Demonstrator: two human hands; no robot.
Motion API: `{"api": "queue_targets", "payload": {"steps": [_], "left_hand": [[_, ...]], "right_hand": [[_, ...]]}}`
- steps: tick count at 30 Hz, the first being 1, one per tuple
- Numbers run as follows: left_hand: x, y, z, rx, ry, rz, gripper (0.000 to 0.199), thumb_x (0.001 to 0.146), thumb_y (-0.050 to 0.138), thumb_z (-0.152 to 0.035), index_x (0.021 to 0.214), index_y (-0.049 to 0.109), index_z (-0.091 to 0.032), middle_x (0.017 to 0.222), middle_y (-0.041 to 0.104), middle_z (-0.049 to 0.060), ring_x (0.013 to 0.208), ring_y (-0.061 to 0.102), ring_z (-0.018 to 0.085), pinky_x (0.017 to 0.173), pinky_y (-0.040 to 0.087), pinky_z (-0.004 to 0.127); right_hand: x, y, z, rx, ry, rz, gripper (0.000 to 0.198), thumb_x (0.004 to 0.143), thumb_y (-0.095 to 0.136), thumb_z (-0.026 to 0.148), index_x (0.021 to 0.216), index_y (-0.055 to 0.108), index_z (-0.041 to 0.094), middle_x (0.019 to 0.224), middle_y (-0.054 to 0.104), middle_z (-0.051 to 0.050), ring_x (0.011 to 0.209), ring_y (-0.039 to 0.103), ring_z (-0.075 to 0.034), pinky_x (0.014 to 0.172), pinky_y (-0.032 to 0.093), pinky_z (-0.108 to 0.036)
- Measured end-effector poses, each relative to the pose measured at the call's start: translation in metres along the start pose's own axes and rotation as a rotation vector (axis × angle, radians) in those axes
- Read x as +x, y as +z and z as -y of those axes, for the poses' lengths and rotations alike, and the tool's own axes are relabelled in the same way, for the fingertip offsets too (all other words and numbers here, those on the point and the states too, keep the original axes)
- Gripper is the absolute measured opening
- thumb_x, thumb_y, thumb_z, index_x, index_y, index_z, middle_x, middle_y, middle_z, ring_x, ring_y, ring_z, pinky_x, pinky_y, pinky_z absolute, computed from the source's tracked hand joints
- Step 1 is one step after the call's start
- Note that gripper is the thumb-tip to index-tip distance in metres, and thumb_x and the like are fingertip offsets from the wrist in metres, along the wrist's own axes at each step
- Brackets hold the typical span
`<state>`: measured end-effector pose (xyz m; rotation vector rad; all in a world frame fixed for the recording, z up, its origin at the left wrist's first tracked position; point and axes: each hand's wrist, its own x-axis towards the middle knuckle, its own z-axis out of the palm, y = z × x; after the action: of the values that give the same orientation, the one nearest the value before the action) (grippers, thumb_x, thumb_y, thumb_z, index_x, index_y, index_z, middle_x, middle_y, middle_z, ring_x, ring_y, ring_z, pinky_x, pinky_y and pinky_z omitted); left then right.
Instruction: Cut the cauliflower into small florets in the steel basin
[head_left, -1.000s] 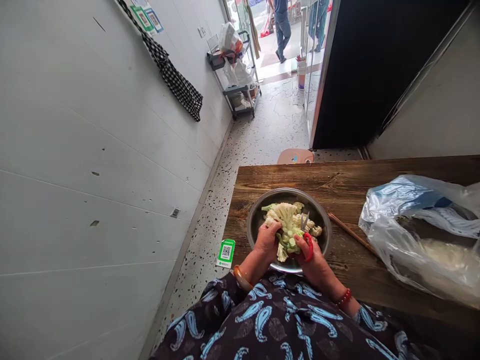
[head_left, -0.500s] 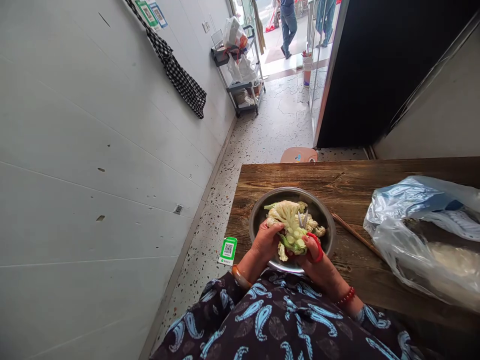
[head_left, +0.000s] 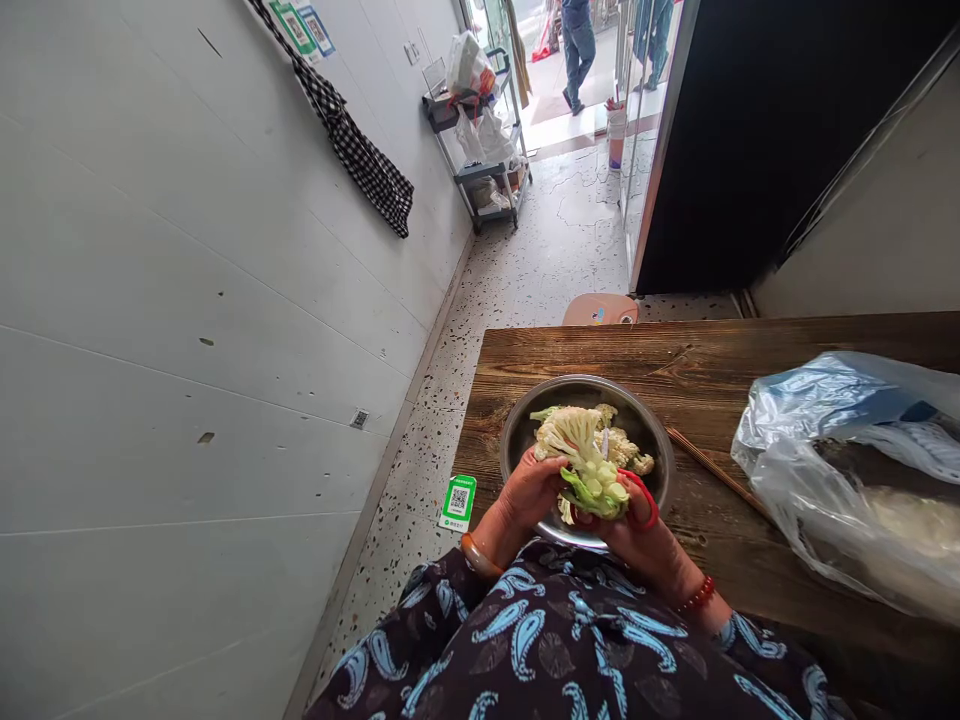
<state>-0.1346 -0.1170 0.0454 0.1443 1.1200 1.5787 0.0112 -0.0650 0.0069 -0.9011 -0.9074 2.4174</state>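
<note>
A piece of cauliflower [head_left: 581, 450] with a thick, trimmed stalk and green leaf is held over a steel bowl [head_left: 512, 430]. My left hand [head_left: 531, 487] is closed on its left side, thumb along the stalk. My right hand [head_left: 637, 520] is closed on red-handled scissors [head_left: 645, 497], with its fingertips also against the stalk. Part of the scissor blades shows behind the cauliflower; the rest is hidden. Cut florets [head_left: 622, 450] lie in the bowl below.
The bowl stands near the left end of a dark wooden table [head_left: 705, 370]. Right of it lie thin brown sticks [head_left: 716, 470] and a clear plastic bag [head_left: 795, 490]. A green QR card [head_left: 457, 502] is at the table's left edge. A person [head_left: 578, 50] is outside the doorway.
The cauliflower has turned slightly in my hands, showing more of its stalk. The scissor blades, seen spread before, now show as one narrow piece. My right hand has shifted slightly right.
</note>
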Motion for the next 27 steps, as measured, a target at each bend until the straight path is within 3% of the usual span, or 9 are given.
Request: {"api": "queue_targets", "payload": {"steps": [3,6,9,11,16,21,27], "left_hand": [[-0.005,-0.002,0.002,-0.005,0.072,-0.066,0.031,0.062,0.08,-0.023,0.091,0.073,-0.016,0.085,0.073,0.005,0.074,0.065,0.016,0.075,0.05,0.028],[-0.012,0.001,0.001,0.098,0.169,-0.163,0.036,0.061,0.082,-0.024,0.095,0.073,-0.016,0.087,0.074,0.005,0.077,0.065,0.016,0.078,0.05,0.029],[-0.018,0.008,-0.011,0.205,0.26,-0.233,0.031,0.061,0.082,-0.027,0.088,0.073,-0.016,0.086,0.072,0.005,0.077,0.063,0.016,0.077,0.049,0.029],[-0.02,0.012,-0.026,0.24,0.327,-0.265,0.024,0.063,0.081,-0.029,0.081,0.072,-0.016,0.079,0.069,0.003,0.071,0.059,0.014,0.072,0.047,0.026],[-0.015,0.008,-0.049,0.189,0.268,-0.209,0.024,0.063,0.079,-0.025,0.082,0.069,-0.015,0.08,0.064,0.001,0.062,0.049,0.007,0.057,0.038,0.02],[-0.003,-0.013,-0.031,0.206,0.167,-0.205,0.032,0.065,0.077,-0.026,0.092,0.063,-0.014,0.077,0.061,0.0,0.06,0.051,0.007,0.052,0.035,0.018],[0.016,-0.043,-0.006,0.482,0.206,-0.259,0.04,0.062,0.076,-0.023,0.097,0.058,-0.016,0.074,0.06,-0.003,0.056,0.05,0.007,0.052,0.037,0.019]], "right_hand": [[0.0,-0.002,0.007,-0.121,-0.062,-0.025,0.033,0.077,0.066,0.054,0.096,0.064,0.027,0.097,0.071,-0.006,0.081,0.066,-0.025,0.068,0.055,-0.038],[0.005,-0.003,0.01,-0.226,-0.086,-0.04,0.046,0.07,0.076,0.047,0.108,0.06,0.026,0.084,0.07,-0.001,0.071,0.064,-0.021,0.067,0.053,-0.034],[0.013,-0.006,0.007,-0.466,-0.119,-0.163,0.053,0.064,0.08,0.047,0.107,0.061,0.022,0.074,0.068,0.002,0.065,0.061,-0.019,0.065,0.051,-0.032],[0.017,-0.012,0.003,-0.509,-0.109,-0.258,0.052,0.061,0.08,0.048,0.102,0.064,0.021,0.075,0.069,0.0,0.065,0.062,-0.02,0.064,0.051,-0.033],[0.011,-0.029,-0.01,-0.167,-0.067,-0.199,0.037,0.075,0.069,0.052,0.098,0.065,0.024,0.089,0.072,-0.006,0.077,0.067,-0.025,0.064,0.056,-0.037],[0.001,-0.036,-0.015,-0.03,-0.14,-0.154,0.03,0.077,0.067,0.055,0.092,0.065,0.03,0.091,0.071,-0.005,0.082,0.067,-0.026,0.074,0.057,-0.043],[-0.001,-0.032,-0.006,0.014,-0.07,0.022,0.035,0.089,0.045,0.059,0.095,0.061,0.028,0.095,0.072,-0.007,0.079,0.067,-0.026,0.069,0.057,-0.044]]}}
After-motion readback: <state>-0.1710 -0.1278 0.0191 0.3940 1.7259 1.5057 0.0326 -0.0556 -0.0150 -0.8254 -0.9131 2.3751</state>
